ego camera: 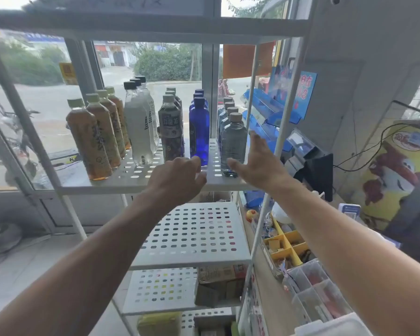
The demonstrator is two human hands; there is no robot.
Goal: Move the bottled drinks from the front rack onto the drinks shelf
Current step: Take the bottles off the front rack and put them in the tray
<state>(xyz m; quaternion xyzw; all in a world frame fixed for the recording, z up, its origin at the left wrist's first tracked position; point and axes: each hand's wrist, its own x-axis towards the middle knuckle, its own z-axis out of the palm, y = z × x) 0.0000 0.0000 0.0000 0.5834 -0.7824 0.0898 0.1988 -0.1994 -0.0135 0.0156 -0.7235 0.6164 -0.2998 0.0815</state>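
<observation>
both hands up at the bottle shelf, neither holding anything

left hand [177, 175] sits loosely curled at the front lip of the white perforated metal shelf [131, 177], fingers bent but around nothing, just below the tall cobalt blue plastic bottle [199, 132]. right hand [257, 163] is spread open, thumb tip right by the base of the clear grey-tinted water bottle with a tan cap [233, 144], palm just to its right. further left stand the dark-labelled tea bottle [170, 129], the clear bottles with black caps [138, 122] and the amber tea bottles with pale green caps [92, 139], all upright in rows. white rack post [284, 117] stands just right of the right hand.
</observation>
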